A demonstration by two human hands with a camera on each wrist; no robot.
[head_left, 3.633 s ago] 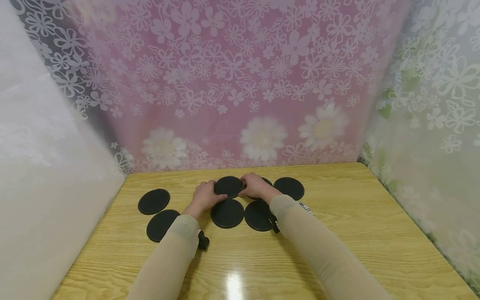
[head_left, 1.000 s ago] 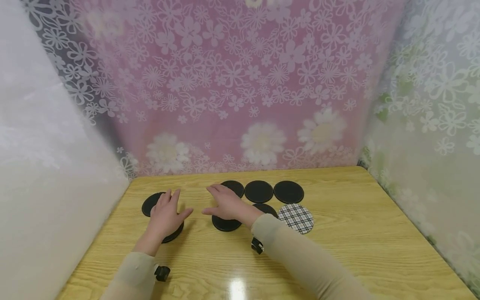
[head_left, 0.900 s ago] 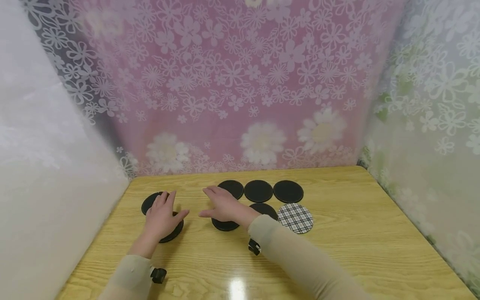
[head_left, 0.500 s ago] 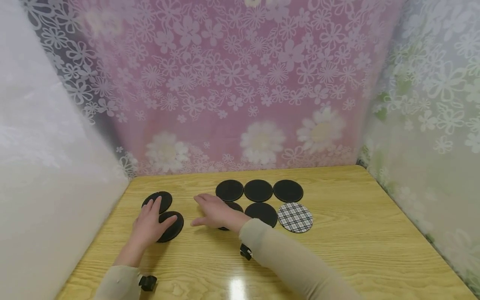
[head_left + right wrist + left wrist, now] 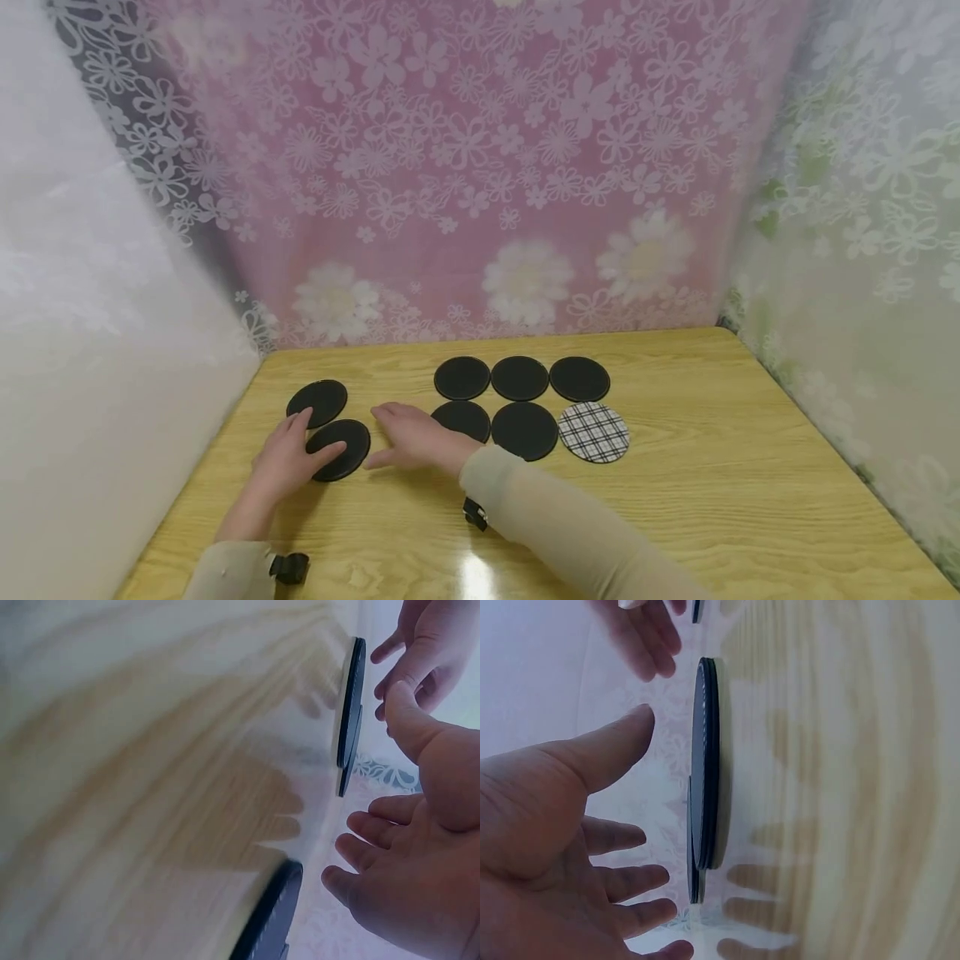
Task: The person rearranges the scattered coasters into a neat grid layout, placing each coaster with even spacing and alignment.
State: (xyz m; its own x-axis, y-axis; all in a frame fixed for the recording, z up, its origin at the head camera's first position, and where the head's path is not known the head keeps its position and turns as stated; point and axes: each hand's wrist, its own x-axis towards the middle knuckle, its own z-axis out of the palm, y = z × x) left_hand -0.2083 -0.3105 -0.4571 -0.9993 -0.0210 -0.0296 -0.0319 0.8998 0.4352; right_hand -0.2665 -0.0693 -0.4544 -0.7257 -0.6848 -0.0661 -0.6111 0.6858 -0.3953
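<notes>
Above the left pair of round black coasters, my left hand (image 5: 281, 462) hovers with spread, relaxed fingers. Its thumb overlaps the front left coaster (image 5: 352, 435) in the head view, but the left wrist view shows a gap between them. Seen edge-on there, that coaster (image 5: 706, 765) looks layered, like more than one stacked. The back left coaster (image 5: 321, 398) lies just behind it. To the right of this pair, my right hand (image 5: 412, 435) hangs over the wood, thumb and fingers apart, holding nothing. Its wrist partly covers the front-row coaster (image 5: 462, 419).
Three black coasters form the back row, with the middle one (image 5: 519, 378) touching its neighbours. In front lie another black coaster (image 5: 525, 430) and a white plaid one (image 5: 594, 432). A pink floral curtain (image 5: 450, 208) hangs behind the wooden table (image 5: 720, 467).
Earlier, both hands held the left coaster of the back row. They have let go and moved left, the left hand then drawing back toward the near side. The plaid coaster has come into full view.
</notes>
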